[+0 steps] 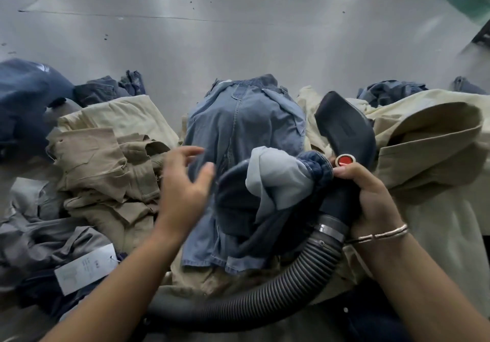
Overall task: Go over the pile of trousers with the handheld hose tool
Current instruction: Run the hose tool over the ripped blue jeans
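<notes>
The right hand is gripping the black hose tool with a red button — the left hand is hovering spread open over the blue denim trousers.

Faded blue jeans are lying among beige trousers; the black hose tool is showing a red button against the grey surface

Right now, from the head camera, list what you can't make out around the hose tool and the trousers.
- Nozzle mouth of the hose tool: faces away, so hidden by its own black body.
- Handle: covered by the right hand and a blue trouser cuff.
- Hose: its far end runs under the left forearm.
- Paper tag: print too small to read.
- Left hand: blurred; touching the blue trousers or not, unclear.
</notes>
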The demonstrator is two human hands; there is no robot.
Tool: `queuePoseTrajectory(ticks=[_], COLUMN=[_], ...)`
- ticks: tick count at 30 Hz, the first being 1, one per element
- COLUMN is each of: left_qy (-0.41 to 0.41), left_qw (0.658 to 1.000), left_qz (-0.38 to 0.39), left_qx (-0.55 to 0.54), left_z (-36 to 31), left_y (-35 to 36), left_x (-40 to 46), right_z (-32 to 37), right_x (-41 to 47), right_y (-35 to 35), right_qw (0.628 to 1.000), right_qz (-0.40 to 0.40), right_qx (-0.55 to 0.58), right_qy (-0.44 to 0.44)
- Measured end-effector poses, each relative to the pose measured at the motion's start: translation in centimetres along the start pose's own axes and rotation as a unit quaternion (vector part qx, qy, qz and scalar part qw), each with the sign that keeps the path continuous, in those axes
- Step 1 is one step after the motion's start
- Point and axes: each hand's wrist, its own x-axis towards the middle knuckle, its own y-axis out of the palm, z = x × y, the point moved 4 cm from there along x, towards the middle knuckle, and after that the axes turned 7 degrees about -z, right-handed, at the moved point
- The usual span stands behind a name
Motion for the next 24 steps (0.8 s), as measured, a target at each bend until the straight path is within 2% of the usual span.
queuePoseTrajectory(ticks=[2,3,4,6,7,9,12,14,16,18,20,21,24], left_qy=[0.081,0.083,0.07,0.02,-0.017,-0.06,-0.139,-0.256,-0.351,-0.384,-0.403,-0.41,-0.421], left_qw=[0.979,0.963,0.948,0.931,0.938,0.96,0.954,0.905,0.825,0.766,0.713,0.702,0.706], left_qz=[0.185,0.257,0.306,0.356,0.343,0.271,0.251,0.252,0.27,0.264,0.235,0.214,0.173], left_qx=[-0.007,0.018,0.047,0.077,0.047,-0.029,-0.092,-0.229,-0.353,-0.444,-0.523,-0.541,-0.543], left_z=[-1.9,-1.7,-0.8,0.9,0.8,0.7,0.3,0.0,-0.7,-2.0,-2.6,-2.8,-2.4], left_y=[2.5,3.6,4.5,5.7,5.9,5.8,5.0,4.2,3.4,2.4,1.4,1.2,1.6], left_x=[-2.5,-3.5,-4.4,-5.8,-5.9,-4.5,-1.9,-1.2,-1.1,-0.4,0.5,1.0,1.4], right_z=[-0.3,-0.3,-0.2,0.3,0.5,0.6,1.0,1.9,2.7,3.2,3.2,3.0,1.1], right_x=[-0.3,-0.7,-0.9,-1.5,-1.8,-1.7,0.0,1.4,2.6,3.4,3.3,2.9,1.0], right_y=[0.4,0.7,0.8,1.0,1.2,0.9,-0.7,-2.1,-3.1,-4.0,-4.3,-4.2,-3.1], right_qw=[1.0,0.999,0.998,0.994,0.992,0.992,0.999,0.994,0.986,0.97,0.955,0.953,0.96], right_qz=[0.03,0.048,0.065,0.101,0.117,0.12,0.026,-0.052,-0.113,-0.164,-0.177,-0.164,-0.064], right_qx=[0.009,0.015,0.02,0.028,0.036,0.035,-0.04,-0.091,-0.114,-0.151,-0.196,-0.214,-0.242], right_qy=[-0.002,-0.007,-0.015,-0.029,-0.033,-0.028,0.002,-0.005,-0.042,-0.098,-0.132,-0.136,-0.123])
